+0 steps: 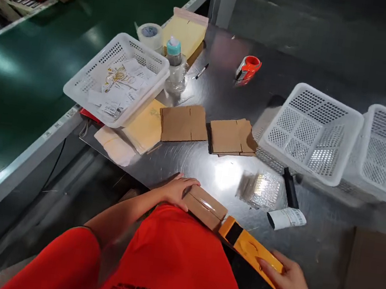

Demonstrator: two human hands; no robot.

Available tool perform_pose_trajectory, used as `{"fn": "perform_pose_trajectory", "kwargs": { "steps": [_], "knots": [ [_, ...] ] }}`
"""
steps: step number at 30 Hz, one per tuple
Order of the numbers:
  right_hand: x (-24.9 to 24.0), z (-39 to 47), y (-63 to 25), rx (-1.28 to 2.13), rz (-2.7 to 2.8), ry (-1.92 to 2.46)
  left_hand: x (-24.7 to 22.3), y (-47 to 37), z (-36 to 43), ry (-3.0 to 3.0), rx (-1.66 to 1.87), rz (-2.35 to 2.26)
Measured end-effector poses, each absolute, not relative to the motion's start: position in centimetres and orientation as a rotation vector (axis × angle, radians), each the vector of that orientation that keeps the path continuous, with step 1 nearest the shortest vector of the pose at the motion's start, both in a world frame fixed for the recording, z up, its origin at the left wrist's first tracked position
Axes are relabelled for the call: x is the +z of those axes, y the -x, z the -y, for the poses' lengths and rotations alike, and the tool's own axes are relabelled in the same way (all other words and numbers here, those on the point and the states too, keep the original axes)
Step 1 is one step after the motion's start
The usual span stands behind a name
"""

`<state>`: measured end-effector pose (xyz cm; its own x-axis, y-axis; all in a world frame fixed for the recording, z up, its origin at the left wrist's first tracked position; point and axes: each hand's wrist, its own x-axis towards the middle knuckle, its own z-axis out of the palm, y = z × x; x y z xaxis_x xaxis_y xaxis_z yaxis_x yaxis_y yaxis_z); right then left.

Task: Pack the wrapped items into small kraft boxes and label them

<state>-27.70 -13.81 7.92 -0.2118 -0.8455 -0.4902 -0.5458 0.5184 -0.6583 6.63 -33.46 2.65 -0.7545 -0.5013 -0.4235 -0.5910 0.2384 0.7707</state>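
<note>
A small brown cardboard box (pixel 207 205) lies at the near edge of the table, close against the red shirt. My left hand (pixel 179 191) grips its left end, thumb on the near side and fingers over the far side. In my right hand (pixel 287 278) is a yellow tape dispenser (pixel 255 250), held by its right end. The dispenser's black-banded head meets the right end of the box, and a glossy strip of clear tape shows along the box top. Beyond the box lie flat folded cartons (pixel 184 124) and more flat cartons (pixel 233 136).
A white basket (pixel 79 88) with paper slips stands left, near a tape roll (pixel 150 35), a bottle (pixel 173 53) and padded envelopes (pixel 145 126). White baskets (pixel 352 121) stand right. Bubble wrap (pixel 261 190), a label roll (pixel 286 219) and a red tape dispenser (pixel 249 68) lie on the metal table.
</note>
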Motion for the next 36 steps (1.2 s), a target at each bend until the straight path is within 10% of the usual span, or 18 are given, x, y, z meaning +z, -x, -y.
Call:
{"fn": "perform_pose_trajectory", "kwargs": {
  "steps": [11, 36],
  "knots": [
    [3.1, 13.9, 27.8, -0.504, -1.631, 1.156, 6.6, -1.0, 31.2, 0.686, 0.602, -2.575],
    [0.7, 12.2, 29.4, -0.299, -1.721, 1.190, 5.1, 3.1, 29.6, 0.635, 0.460, -2.458]
  ]
}}
